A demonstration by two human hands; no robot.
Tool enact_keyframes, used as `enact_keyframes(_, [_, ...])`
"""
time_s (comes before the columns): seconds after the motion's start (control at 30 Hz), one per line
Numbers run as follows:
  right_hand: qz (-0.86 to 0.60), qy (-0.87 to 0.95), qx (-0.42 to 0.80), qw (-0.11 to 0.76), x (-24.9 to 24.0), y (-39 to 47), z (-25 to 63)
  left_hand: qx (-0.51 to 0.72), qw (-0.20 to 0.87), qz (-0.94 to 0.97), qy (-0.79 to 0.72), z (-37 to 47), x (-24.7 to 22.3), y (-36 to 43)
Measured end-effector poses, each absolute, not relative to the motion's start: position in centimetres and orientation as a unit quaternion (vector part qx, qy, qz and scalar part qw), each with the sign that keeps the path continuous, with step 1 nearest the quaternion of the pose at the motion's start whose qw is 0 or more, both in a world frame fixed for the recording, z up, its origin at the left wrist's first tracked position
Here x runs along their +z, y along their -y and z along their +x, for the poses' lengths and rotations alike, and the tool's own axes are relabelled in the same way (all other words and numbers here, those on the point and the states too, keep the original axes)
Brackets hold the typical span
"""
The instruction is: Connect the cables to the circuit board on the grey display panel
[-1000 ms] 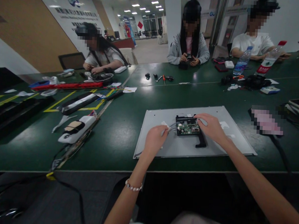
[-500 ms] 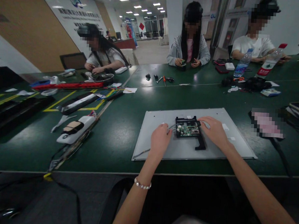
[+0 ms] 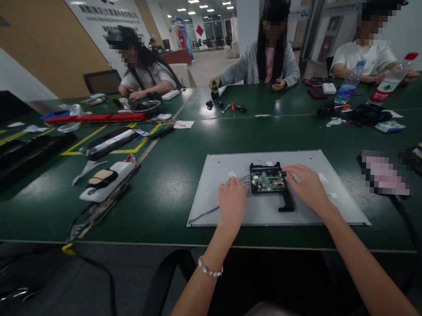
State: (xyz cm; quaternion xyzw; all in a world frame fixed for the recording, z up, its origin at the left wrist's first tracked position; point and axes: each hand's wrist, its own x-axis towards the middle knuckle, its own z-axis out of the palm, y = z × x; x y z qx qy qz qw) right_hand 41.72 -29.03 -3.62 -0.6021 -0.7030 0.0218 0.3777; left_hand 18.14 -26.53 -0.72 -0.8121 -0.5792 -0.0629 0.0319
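A black frame [image 3: 286,199] with a green circuit board [image 3: 269,182] in it lies on a pale flat panel [image 3: 210,177]. Grey cables [image 3: 208,214] run across the panel, pass under my left hand [image 3: 232,201] and come out by the board's left side. That hand rests palm down over them, its fingers extended and slightly apart. At the frame's upper right corner, my right hand [image 3: 306,186] has its thumb and fingertips drawn together on the black edge. What lies under the left palm is hidden.
A white device [image 3: 107,183] with a tan pad lies left on the green table [image 3: 160,174]. A phone [image 3: 385,173] lies right. Small tools, including an orange screwdriver [image 3: 233,110], and two bottles [image 3: 349,85] stand or lie further back. Three people sit across the table.
My left hand has moved slightly right, its closed fingers now extended over the cables. My right hand stays at the frame. The middle person's hand has reached left toward the small tools, holding a dark object.
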Motion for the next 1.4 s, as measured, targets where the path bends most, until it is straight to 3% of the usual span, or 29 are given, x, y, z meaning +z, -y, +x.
enact_keyframes(0.47, [-0.617,0.690,0.008,0.378,-3.6,29.2,42.3,-0.124,-0.053,-0.816,0.563,15.8,-0.2,26.9])
enact_keyframes(0.93, [-0.611,0.692,0.007,0.385,-3.9,29.0,42.5,-0.112,0.011,-0.797,0.593,17.5,-0.7,26.6])
enact_keyframes(1.4, [-0.632,0.677,0.009,0.377,-3.4,29.5,42.9,-0.192,-0.062,-0.789,0.580,15.9,-2.4,26.7])
